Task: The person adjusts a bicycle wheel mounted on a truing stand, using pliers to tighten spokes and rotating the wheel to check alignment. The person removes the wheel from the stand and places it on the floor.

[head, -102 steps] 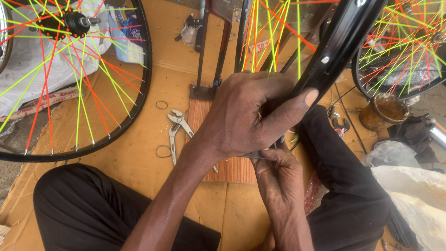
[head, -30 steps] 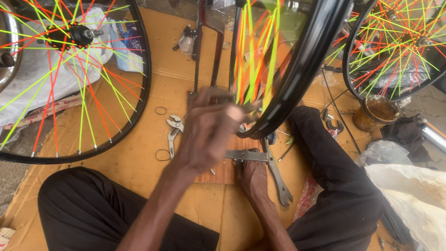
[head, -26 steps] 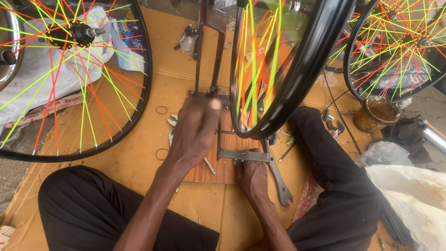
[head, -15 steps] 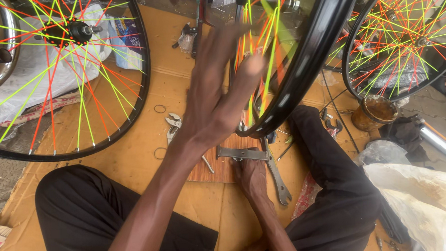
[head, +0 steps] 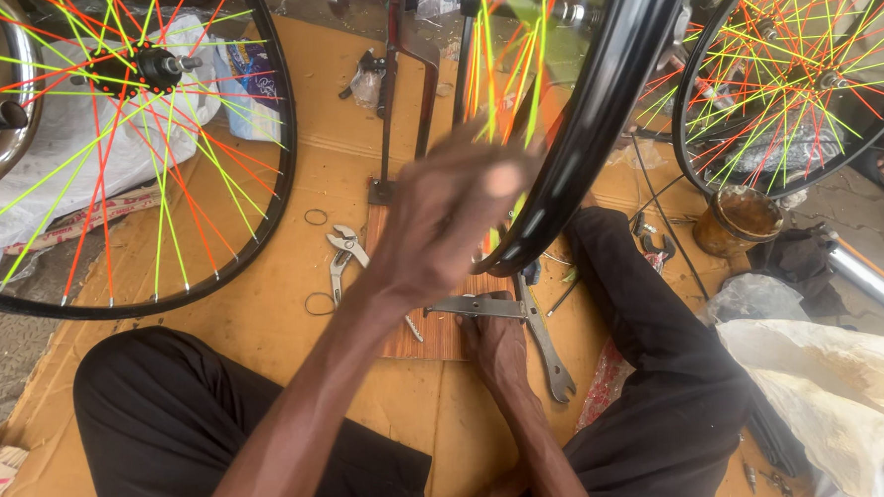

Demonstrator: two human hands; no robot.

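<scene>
A black bicycle wheel (head: pixel 596 122) stood upright in a dark metal stand (head: pixel 396 101), just in front of the seated person's knees. Its glossy rim curved down toward the wooden board (head: pixel 436 328), and its spokes were bright yellow, green and orange. The left hand (head: pixel 441 219), blurred, was raised against the rim's lower curve with fingers spread, gripping nothing I could make out. The right hand (head: pixel 496 341) lay low on the board, closed on a flat metal wrench (head: pixel 474 305). Pliers (head: pixel 343 253) lay on the cardboard nearby.
</scene>
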